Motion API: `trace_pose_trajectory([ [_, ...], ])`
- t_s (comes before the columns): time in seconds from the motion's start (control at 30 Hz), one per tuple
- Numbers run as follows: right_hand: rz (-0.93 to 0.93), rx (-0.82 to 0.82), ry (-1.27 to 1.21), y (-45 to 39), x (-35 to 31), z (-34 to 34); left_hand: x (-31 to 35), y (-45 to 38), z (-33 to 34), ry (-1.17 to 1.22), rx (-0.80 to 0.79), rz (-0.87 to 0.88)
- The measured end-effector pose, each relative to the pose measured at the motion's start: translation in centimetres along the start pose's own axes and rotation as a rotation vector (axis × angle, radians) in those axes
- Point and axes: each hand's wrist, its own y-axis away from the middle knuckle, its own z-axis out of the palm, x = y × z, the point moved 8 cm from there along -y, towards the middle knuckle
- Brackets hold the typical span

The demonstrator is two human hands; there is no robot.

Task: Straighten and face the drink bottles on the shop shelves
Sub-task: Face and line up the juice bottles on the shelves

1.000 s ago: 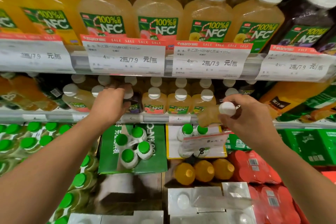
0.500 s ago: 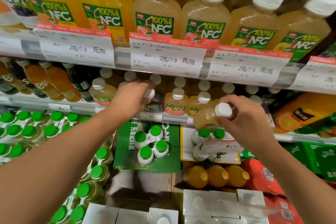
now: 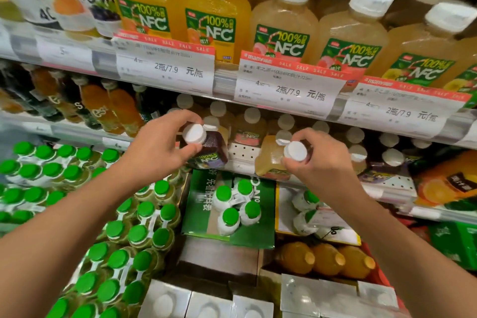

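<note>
1. Gripping one small bottle each, the person's two hands work at the front edge of the middle shelf (image 3: 242,155), a white perforated board.
2. The left hand (image 3: 157,147) has its fingers (image 3: 180,117) and thumb curled round the white cap of a dark purple juice bottle (image 3: 211,149), which tilts toward the viewer at the shelf's near lip, its green "100% NFC" label showing.
3. The right hand (image 3: 322,160) pinches the white cap of a pale yellow juice bottle (image 3: 268,157), also tipped forward, just right of the purple one with a bare strip of shelf between them.
4. Behind both, rows of small white-capped bottles (image 3: 251,124) stand upright, running far back into shadow.
5. On the top shelf, larger bottles hold orange juice (image 3: 216,12) at left and paler cloudy juice (image 3: 286,20) toward the right, all white-capped, labels mostly facing out.
6. Price tags (image 3: 289,85) with red "SALE" strips hang along the top shelf's rail.
7. Low at left, shrink-wrapped packs carry many green-capped bottles (image 3: 116,253).
8. Near centre, a green carton (image 3: 229,204) holds four white bottles with green caps.
9. Low right, three bottles with orange caps (image 3: 327,258) lie beside one another, with a red pack further right.
</note>
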Motion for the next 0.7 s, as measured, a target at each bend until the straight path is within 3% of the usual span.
trace_pose_trajectory([
  [0.7, 0.147, -0.272, 0.275, -6.0, -4.6, 8.8, -1.5, 1.8, -0.1, 0.088, 0.018, 0.040],
])
